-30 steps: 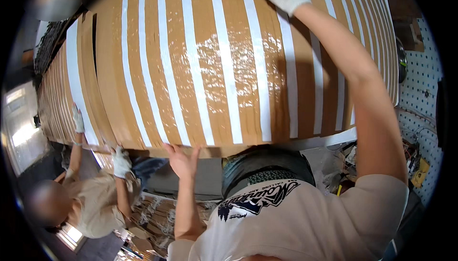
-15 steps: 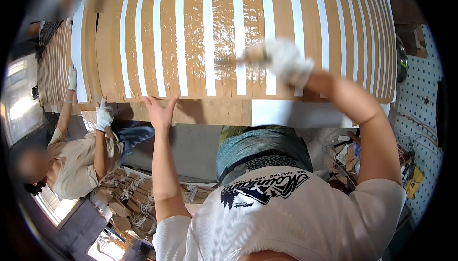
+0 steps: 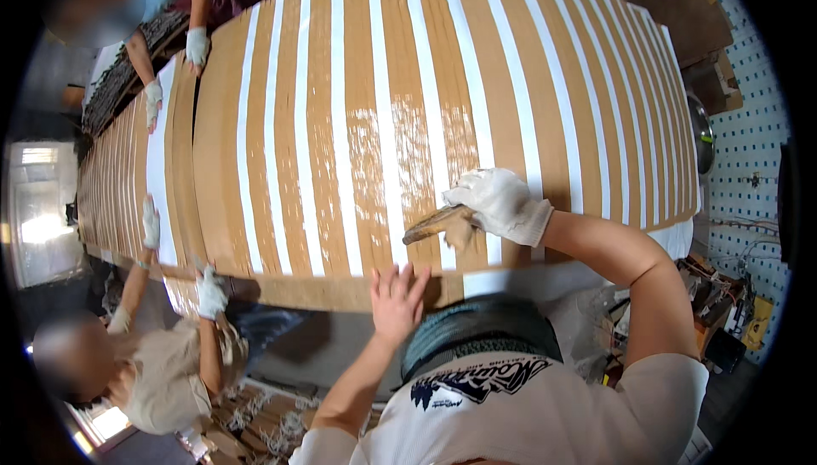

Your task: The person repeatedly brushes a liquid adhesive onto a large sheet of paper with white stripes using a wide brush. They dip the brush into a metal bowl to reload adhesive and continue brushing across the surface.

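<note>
My right hand, in a white knit glove, is closed round a wide, flat brush with a brown, wet-looking head. The brush is over the near part of a long spread of brown strips alternating with white strips. A glossy wet patch covers the middle strips. My bare left hand lies with fingers apart on the near edge of the strips and the wooden board, left of the brush.
At left, a person's gloved hands touch the near edge. Another person's gloved hands rest on the far left end. A metal bowl stands by the right end. Cardboard pieces with white string lie below, at left.
The view has shifted, showing more of the far side and a second person's hands. My left hand has moved right along the near edge. The brush has come nearer to that edge.
</note>
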The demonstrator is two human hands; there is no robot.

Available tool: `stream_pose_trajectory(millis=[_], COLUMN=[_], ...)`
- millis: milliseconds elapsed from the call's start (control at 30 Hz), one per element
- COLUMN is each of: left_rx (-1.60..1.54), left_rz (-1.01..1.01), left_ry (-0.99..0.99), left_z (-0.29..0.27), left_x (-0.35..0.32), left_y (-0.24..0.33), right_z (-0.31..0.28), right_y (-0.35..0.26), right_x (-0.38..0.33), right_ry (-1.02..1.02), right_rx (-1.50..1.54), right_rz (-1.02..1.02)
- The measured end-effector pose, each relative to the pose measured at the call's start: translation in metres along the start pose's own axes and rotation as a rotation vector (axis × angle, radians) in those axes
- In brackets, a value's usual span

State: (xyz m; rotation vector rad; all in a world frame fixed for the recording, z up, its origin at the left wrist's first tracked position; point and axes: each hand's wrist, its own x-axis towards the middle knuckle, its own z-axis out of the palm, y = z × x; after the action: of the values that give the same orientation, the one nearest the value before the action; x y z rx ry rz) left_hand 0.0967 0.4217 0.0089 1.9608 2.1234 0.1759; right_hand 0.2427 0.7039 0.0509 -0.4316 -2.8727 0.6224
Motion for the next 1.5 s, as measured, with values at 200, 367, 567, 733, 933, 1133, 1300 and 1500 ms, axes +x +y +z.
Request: stream_pose_trajectory(millis=[200,367,567,733,933,1133,1300,1500], left_rx=[0.071,0.158,0.190,0.162,0.004,-0.035,0.069,0.066], left_rz=[0.024,0.068,0.060,0.019,-0.021,-0.001,0.046,0.085], left_ry=[0.032,0.057,0.003,0.105,-0.016,-0.046,0.006,0.043], left_z=[0.017,0.023,0.020,0.036,0.009,0.001,0.012,0.015], left_x=[-0.005,-0.001,-0.003,-0.011,0.003,0.004,-0.007,-0.009], left_y=[-0.015,-0.025,-0.023,-0.020,-0.010,-0.005,-0.009,-0.007], right_z=[-0.045,-0.082,-0.093,-0.090,-0.020,-0.009,-0.070,-0.004], right_y=[0.128,0.271,0.341,0.225,0.111,0.003,0.069,0.048], right_x=[0.144,0.255,0.306,0.241,0.020,-0.083,-0.022,-0.079], right_ry=[0.097,0.198,0.422,0.243,0.105,-0.176,-0.019,0.194], right_rx=[0.039,-0.283,-0.506,-0.311,-0.494,-0.234,-0.307,-0.509], right_rz=[0.303,0.492,0.614,0.350,-0.048,-0.081,0.508,0.230])
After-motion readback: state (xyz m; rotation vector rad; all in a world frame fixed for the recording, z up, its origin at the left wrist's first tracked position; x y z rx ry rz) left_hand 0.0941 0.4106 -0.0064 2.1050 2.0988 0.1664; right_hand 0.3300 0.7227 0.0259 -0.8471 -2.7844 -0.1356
